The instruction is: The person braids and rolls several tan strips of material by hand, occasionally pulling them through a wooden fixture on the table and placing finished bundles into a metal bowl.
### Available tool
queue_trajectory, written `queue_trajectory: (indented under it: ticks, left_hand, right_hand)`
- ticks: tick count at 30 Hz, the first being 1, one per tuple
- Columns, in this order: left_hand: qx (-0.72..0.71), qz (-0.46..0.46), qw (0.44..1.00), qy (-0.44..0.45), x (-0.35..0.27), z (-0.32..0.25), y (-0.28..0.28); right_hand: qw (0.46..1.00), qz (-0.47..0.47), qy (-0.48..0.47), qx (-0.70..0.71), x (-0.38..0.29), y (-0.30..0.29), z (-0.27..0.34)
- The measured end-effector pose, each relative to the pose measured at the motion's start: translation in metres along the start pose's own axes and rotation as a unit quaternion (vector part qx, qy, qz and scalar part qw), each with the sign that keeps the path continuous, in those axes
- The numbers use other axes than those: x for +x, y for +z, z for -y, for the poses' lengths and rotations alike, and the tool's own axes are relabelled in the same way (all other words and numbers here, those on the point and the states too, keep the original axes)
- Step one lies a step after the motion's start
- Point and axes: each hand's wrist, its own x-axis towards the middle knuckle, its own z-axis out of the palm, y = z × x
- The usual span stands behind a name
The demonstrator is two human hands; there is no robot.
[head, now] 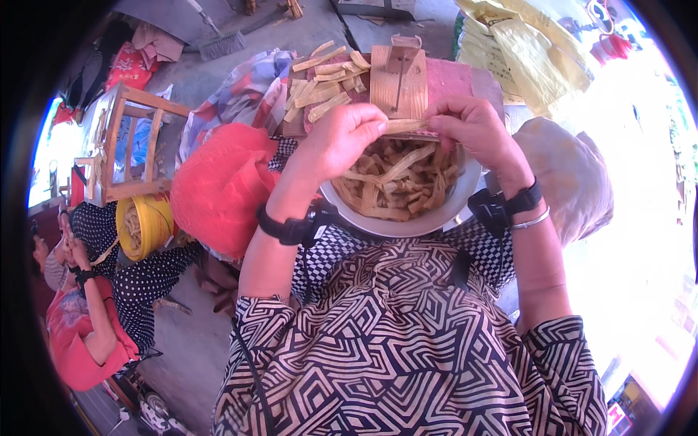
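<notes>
A flat, pale yellow strip of what looks like dried plant fibre [408, 126] is stretched sideways between my hands. My left hand [344, 136] pinches one end between thumb and fingers, and my right hand [473, 126] pinches the other. Just beyond the strip, a wooden block [399, 82] with a dark slit down it rests on a pink-covered board [448, 82]. To its left lies a loose pile of folded strips [322, 94]. Below my hands, a white basin [357, 222] on my lap holds many tangled, curled strips [398, 177].
A red cloth [223, 185] covers something on my left; a pale cloth [567, 180] lies to my right. Far left, a seated person [92, 327] works beside a yellow bucket [147, 229] of strips. A wooden frame [136, 144], a broom [222, 44] and a yellow woven sack [523, 54] stand around.
</notes>
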Motion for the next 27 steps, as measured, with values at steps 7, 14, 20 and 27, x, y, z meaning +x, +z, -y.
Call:
queue_trajectory:
  ticks: [7, 14, 20, 27]
  left_hand:
    - [0.049, -0.106, 0.993, 0.005, 0.034, 0.007, -0.018]
    - [0.247, -0.177, 0.952, -0.015, 0.052, 0.023, -0.009]
    - [0.009, -0.252, 0.965, 0.077, 0.035, 0.035, -0.006]
    - [-0.232, -0.052, 0.971, -0.033, 0.014, -0.02, 0.02]
  right_hand:
    - [0.972, -0.151, -0.104, -0.144, 0.03, 0.005, -0.011]
    - [0.93, -0.204, -0.176, -0.248, 0.046, 0.01, -0.03]
    - [0.99, -0.127, -0.034, -0.058, 0.02, 0.007, -0.022]
    - [0.998, -0.016, 0.058, -0.025, -0.02, 0.006, 0.013]
